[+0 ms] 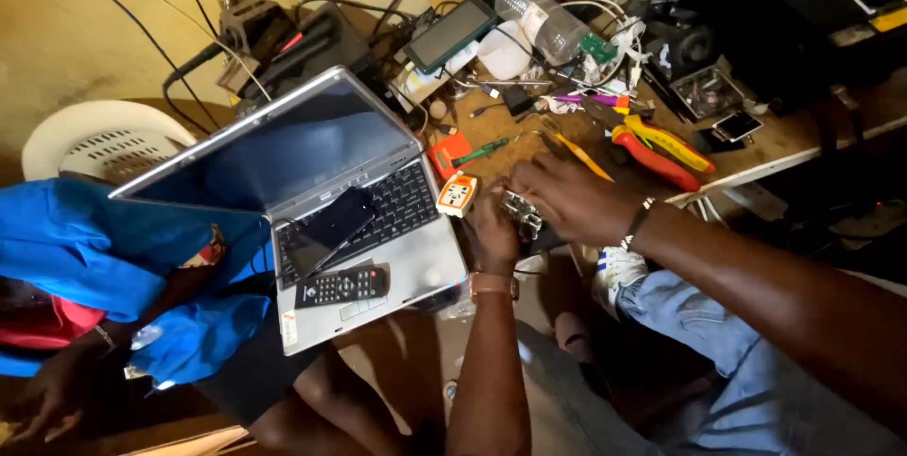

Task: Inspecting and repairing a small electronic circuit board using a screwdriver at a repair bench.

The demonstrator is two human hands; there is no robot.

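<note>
A small metal part (522, 211) was held between both hands at the near edge of the cluttered surface (784, 139). Left hand (493, 229) was closed under it, right hand (565, 196) pinched on top. Mid-manipulation step, judged. Red-yellow pliers (661, 149) lay at 2 o'clock of the part, open laptop (378, 201) at 9 o'clock. Finer grip likely needed next.

1. My left hand (493, 227) and right hand (567, 199) met on a small metal part (521, 210) at the workbench (784, 139) edge.
2. An open laptop (321, 191) sat just beside them, carrying a phone (328, 229) and a remote (342, 286).
3. Red-and-yellow pliers (657, 149) lay near my right hand.
</note>
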